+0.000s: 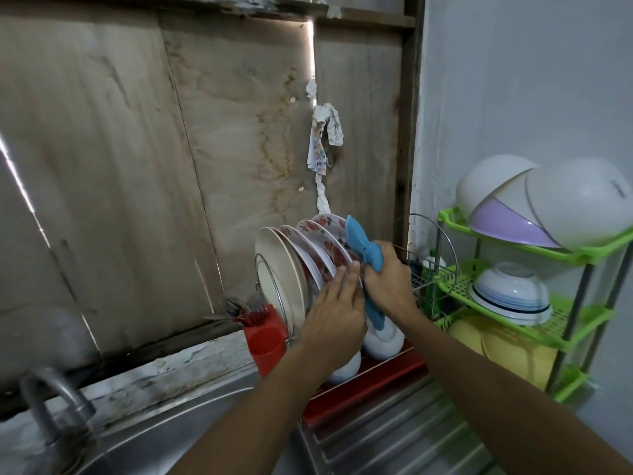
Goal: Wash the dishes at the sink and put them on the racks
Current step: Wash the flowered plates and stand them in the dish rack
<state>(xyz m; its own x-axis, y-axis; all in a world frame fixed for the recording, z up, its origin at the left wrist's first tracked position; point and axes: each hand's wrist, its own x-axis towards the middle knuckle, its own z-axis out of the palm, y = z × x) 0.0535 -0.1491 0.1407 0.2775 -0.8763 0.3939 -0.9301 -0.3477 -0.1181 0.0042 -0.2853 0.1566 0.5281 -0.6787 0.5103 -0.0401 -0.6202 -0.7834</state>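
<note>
Cloth (357,234), soft blue, bunched in right hand (387,282) beside round glossy plates (320,240).

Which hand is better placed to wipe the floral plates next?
Right: the right hand grips the blue cloth at the floral plates; the left hand only rests straight fingers on their rims.

back: stained plywood wall (137,149) | seam: daylight strip (311,46) (wads (327,132) stuffed below) | right: white wall (513,97)

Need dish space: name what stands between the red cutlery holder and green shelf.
Head view: racked upright plates, left hand, right hand gripping a blue cloth.
</note>
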